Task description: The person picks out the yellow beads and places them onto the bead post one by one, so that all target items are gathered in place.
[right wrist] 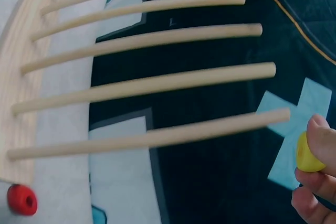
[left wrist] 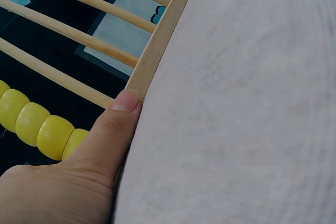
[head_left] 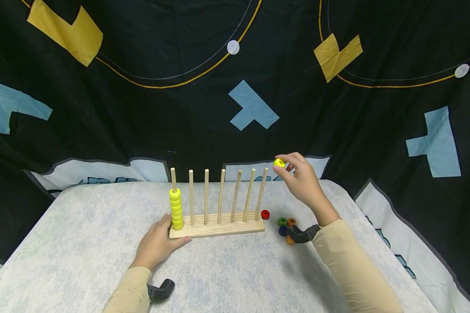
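Observation:
A wooden peg stand (head_left: 223, 230) with a row of upright pegs stands mid-table. Several yellow beads (head_left: 176, 208) are stacked on its leftmost peg, whose tip shows above them. My left hand (head_left: 155, 244) grips the base's left end, the thumb (left wrist: 113, 124) lying along the front edge; its other fingers are mostly hidden. Raised beyond the stand's right end, my right hand (head_left: 303, 178) pinches a yellow bead (head_left: 279, 164) between thumb and fingers. In the right wrist view this bead (right wrist: 308, 154) is apart from the nearest peg (right wrist: 210, 132), just past its tip.
A red bead (head_left: 265, 214) lies by the base's right end. Below my right forearm are a green bead (head_left: 282, 221), a dark blue bead (head_left: 283, 231) and orange beads (head_left: 291, 222), partly covered by the wrist strap (head_left: 303, 234). A dark patterned cloth (head_left: 141, 121) hangs behind the table.

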Tool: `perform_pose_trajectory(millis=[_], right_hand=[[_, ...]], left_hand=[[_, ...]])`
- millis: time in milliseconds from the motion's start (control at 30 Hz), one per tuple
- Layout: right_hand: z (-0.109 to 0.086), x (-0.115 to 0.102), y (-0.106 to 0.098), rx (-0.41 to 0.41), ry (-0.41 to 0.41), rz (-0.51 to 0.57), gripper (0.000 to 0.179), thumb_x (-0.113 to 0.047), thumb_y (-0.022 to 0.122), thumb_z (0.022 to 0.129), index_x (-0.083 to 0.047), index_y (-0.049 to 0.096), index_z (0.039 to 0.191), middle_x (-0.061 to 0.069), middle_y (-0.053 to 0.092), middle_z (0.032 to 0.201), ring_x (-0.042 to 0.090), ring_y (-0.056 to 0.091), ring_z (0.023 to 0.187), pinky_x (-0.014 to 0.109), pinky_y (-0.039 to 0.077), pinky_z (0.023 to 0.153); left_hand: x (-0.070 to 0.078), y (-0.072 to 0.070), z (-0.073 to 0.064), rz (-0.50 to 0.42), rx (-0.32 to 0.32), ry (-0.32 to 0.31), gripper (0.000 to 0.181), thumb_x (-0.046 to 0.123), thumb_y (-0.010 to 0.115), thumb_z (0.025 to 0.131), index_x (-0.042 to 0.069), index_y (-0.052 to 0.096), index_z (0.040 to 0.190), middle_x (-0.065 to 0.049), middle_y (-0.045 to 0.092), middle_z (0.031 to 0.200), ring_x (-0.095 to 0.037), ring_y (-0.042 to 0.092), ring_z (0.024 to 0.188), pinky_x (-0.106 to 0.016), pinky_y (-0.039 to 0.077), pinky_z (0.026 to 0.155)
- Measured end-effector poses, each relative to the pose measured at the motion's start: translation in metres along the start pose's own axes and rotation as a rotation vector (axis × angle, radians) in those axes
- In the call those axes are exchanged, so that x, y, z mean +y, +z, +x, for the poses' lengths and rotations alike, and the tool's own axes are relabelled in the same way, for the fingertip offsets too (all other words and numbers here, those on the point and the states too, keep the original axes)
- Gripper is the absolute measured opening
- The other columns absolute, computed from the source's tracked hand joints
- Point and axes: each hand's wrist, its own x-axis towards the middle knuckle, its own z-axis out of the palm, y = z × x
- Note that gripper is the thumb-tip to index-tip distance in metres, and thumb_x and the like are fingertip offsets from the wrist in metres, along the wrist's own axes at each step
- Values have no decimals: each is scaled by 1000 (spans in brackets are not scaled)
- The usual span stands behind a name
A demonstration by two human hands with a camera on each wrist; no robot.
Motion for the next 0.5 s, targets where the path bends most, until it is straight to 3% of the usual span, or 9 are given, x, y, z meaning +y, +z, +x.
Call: perform_pose_trajectory(millis=[133, 500], right_hand=[[7, -13, 3, 6, -23, 13, 37, -26, 69, 95, -11, 65, 128, 6, 60, 120, 21, 54, 98, 26, 50, 66], [28, -44, 17, -12, -80, 26, 37, -24, 74, 91, -11, 67, 125, 3, 61, 119, 19, 54, 96, 27, 54, 72]], left_hand=[[0, 0, 0, -2, 10, 7, 97, 64, 77, 74, 7, 45, 146, -21, 56, 140, -47, 57, 124, -68, 46, 97], [0, 0, 0, -8, -6, -14, 102, 67, 76, 74, 6, 42, 148, -24, 49, 148, -49, 51, 129, -69, 43, 100]])
